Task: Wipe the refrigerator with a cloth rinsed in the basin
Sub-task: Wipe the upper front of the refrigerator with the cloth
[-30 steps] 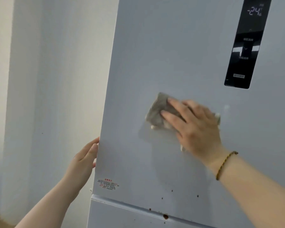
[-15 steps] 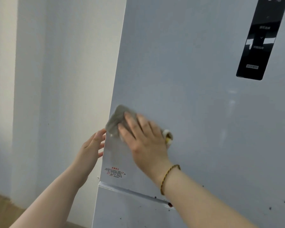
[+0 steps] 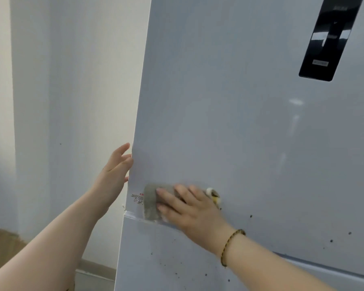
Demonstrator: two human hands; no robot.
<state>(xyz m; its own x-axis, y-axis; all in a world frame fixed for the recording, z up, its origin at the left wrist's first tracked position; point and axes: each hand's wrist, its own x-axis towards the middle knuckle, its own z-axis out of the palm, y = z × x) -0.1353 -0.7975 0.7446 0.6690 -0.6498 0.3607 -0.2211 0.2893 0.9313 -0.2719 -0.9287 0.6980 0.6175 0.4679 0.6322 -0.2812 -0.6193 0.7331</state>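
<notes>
right hand (image 3: 189, 208) is pressing flat, fingers straight, on cloth (image 3: 150, 203) at the lower-left corner of the refrigerator (image 3: 229, 122) upper door | cloth is looking soft, light, probably damp: handling best under a flat palm | left hand (image 3: 114, 175) is resting open against the door's left edge | fingers are hiding most of the cloth; panel (image 3: 328, 38) is running off the top; basin is not showing

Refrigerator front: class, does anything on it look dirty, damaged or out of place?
Yes, dark specks dot the upper door at lower right and the lower door, like unwiped splatter. The right hand presses the cloth at the seam.
</notes>
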